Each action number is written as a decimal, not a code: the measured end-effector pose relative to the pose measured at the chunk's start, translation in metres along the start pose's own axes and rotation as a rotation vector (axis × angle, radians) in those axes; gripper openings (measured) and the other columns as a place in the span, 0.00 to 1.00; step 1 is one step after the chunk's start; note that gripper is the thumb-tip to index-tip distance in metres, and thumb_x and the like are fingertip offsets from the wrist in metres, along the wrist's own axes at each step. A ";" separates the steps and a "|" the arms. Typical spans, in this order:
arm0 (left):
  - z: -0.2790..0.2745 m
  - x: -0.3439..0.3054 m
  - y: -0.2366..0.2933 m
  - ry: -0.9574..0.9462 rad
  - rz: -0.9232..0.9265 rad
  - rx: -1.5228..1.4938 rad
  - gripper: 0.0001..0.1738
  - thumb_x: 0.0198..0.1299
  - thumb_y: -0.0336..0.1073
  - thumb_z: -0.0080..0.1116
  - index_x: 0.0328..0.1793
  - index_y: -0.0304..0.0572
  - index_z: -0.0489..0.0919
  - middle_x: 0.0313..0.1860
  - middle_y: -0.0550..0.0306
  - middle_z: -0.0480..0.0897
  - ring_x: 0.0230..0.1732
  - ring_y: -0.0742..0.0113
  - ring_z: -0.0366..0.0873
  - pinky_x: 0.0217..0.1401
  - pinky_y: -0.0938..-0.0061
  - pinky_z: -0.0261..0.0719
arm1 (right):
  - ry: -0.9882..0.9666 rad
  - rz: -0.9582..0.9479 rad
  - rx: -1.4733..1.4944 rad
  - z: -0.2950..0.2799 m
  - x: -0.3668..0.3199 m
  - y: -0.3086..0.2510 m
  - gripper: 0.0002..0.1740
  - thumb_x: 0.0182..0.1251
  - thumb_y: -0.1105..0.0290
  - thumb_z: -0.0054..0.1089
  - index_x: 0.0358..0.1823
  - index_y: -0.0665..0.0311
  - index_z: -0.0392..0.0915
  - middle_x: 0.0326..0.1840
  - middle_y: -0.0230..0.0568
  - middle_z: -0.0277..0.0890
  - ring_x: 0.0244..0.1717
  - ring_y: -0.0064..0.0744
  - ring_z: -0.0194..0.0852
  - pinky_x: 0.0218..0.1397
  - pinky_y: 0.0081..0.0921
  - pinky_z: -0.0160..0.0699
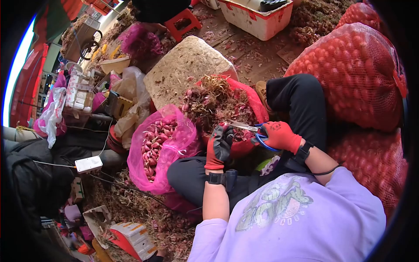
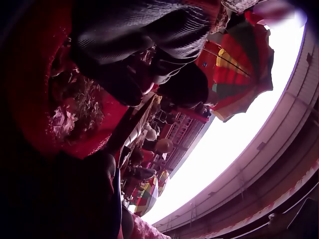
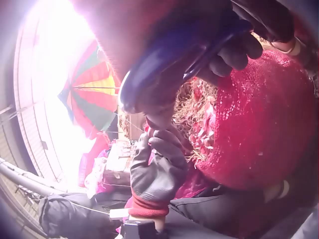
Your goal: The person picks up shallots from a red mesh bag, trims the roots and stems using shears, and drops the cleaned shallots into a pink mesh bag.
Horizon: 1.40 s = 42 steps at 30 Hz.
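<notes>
My left hand (image 1: 219, 147), in a red glove with a dark grey palm, pinches a small red shallot (image 1: 225, 125) at its fingertips. A matching glove covers my right hand (image 1: 281, 135), which grips blue-handled scissors (image 1: 263, 140). Their blades point left and reach the shallot. Beneath both hands a red mesh bag (image 1: 252, 99) gapes wide, with shallots and dry roots (image 1: 214, 98) heaped inside. In the right wrist view the blue scissor handle (image 3: 149, 74) looms large above the left glove (image 3: 158, 174). Fingers of the left glove (image 2: 144, 40) fill the top of the left wrist view.
A pink mesh bag (image 1: 137, 163) of clean shallots (image 1: 152, 146) stands beside the left knee. Full red net sacks (image 1: 345, 74) rise at the right. Ahead lie a foam slab (image 1: 187, 61) and a white foam box (image 1: 262, 22). A white power strip (image 1: 88, 163) hangs at left.
</notes>
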<state>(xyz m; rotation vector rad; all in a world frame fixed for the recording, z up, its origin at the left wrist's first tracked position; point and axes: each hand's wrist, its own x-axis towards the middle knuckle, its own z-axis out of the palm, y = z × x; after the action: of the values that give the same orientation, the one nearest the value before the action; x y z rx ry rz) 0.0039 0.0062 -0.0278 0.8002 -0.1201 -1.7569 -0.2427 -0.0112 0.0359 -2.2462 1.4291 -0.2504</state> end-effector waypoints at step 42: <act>0.020 0.003 -0.010 -0.201 0.379 0.221 0.26 0.56 0.14 0.49 0.62 0.34 0.67 0.44 0.62 0.68 0.42 0.79 0.67 0.50 0.84 0.70 | 0.124 0.006 -0.097 0.015 -0.001 -0.006 0.30 0.55 0.39 0.55 0.38 0.63 0.77 0.32 0.46 0.80 0.34 0.42 0.80 0.37 0.35 0.75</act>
<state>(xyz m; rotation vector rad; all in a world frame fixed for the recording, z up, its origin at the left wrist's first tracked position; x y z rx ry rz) -0.0158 0.0008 -0.0185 0.7021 -0.5729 -1.4718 -0.2328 -0.0038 0.0259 -2.3400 1.5417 -0.3303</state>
